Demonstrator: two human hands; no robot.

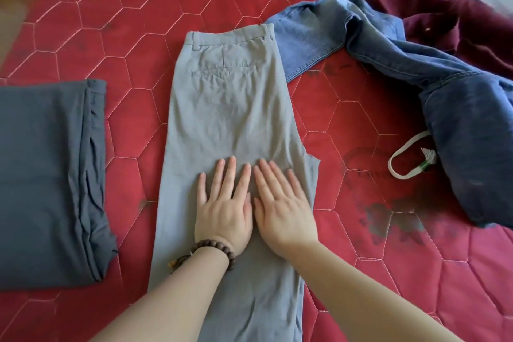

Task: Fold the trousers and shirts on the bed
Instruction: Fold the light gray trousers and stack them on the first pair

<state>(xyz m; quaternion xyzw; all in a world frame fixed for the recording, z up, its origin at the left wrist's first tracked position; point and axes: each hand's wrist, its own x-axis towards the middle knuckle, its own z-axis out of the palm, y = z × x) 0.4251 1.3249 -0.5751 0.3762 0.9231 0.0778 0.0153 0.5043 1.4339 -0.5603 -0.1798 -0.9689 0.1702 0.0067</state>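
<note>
We are smoothing the grey trousers (pixel 230 108), laid lengthwise mid-bed (pixel 361 272), legs stacked. Left hand (pixel 223 203) and right hand (pixel 280 203) press flat, fingers (pixel 230 172) straight, pinching nothing. Next, probably fold hem toward waistband.

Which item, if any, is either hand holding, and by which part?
Nothing is held. The left hand and right hand lie flat, fingers straight, pressing on the grey trousers around the thigh.
</note>
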